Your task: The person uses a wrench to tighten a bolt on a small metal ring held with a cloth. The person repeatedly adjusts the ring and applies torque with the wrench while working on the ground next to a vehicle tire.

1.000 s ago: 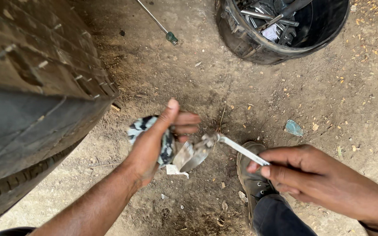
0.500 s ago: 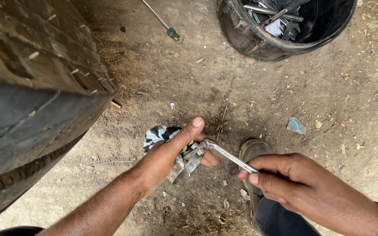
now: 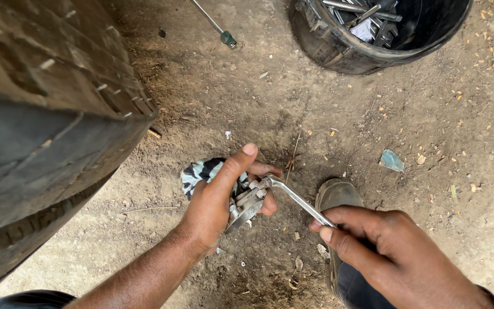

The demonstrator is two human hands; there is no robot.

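My left hand (image 3: 219, 197) grips a small silvery metal part (image 3: 247, 203) wrapped partly in a black-and-white patterned rag (image 3: 201, 171), held low over the dirt ground. My right hand (image 3: 384, 252) holds the handle of a slim chrome wrench (image 3: 298, 201). The wrench's head sits on the metal part beside my left fingers. My shoe (image 3: 334, 197) rests on the ground just under the wrench handle.
A large dusty vehicle tyre (image 3: 47, 120) fills the left side. A black bucket (image 3: 338, 48) with several metal tools stands at the top right. A screwdriver (image 3: 215, 26) lies on the dirt at the top. A small blue-green scrap (image 3: 391, 161) lies to the right.
My left hand closed around the metal part and rag and turned it toward the wrench. My right hand brought the wrench head onto the part.
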